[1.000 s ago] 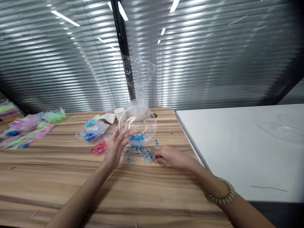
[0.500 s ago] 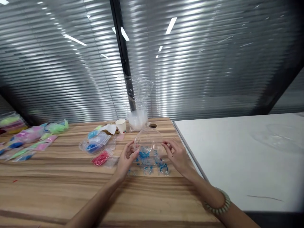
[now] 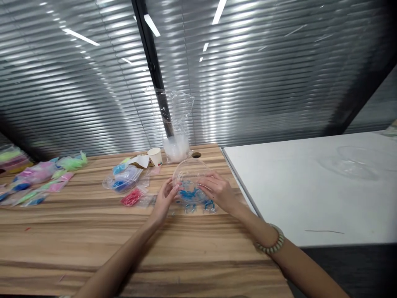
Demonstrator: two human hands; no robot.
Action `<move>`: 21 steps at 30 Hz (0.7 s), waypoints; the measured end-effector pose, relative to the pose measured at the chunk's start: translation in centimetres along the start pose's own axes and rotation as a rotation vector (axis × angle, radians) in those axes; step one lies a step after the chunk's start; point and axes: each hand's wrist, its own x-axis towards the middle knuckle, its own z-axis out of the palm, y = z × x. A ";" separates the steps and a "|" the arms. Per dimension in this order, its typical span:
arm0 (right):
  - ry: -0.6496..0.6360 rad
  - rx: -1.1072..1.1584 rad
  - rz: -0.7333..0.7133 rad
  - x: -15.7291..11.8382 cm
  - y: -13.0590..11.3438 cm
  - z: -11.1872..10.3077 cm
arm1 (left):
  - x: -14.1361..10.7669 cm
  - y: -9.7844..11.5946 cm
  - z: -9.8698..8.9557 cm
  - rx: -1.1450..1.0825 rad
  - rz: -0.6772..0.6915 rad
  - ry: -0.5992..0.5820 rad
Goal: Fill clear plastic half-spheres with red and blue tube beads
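Note:
My left hand grips the left rim of a clear round plastic bowl, thumb on the near side. The bowl is tilted up from the wooden table. Fingers pressed together, my right hand reaches over the bowl's right side; what its fingertips hold, if anything, is too small to make out. Blue pieces show in or through the clear plastic; I cannot tell which. More small blue and clear pieces lie scattered on the table just in front of the bowl.
Left of my hands lie a bag of red pieces and a clear container with blue contents. Behind stand a paper cup and bagged stacked plastic bowls. Colourful bags lie far left. A white table adjoins at right.
My right hand has moved left from the bowl's right edge to over its inside. The bowl now tilts with its opening facing me more. The view has shifted slightly.

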 end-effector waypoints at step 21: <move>-0.509 0.083 0.036 -0.5 -0.6 1.6 | 1.6 2.0 -2.3 -0.139 0.147 0.123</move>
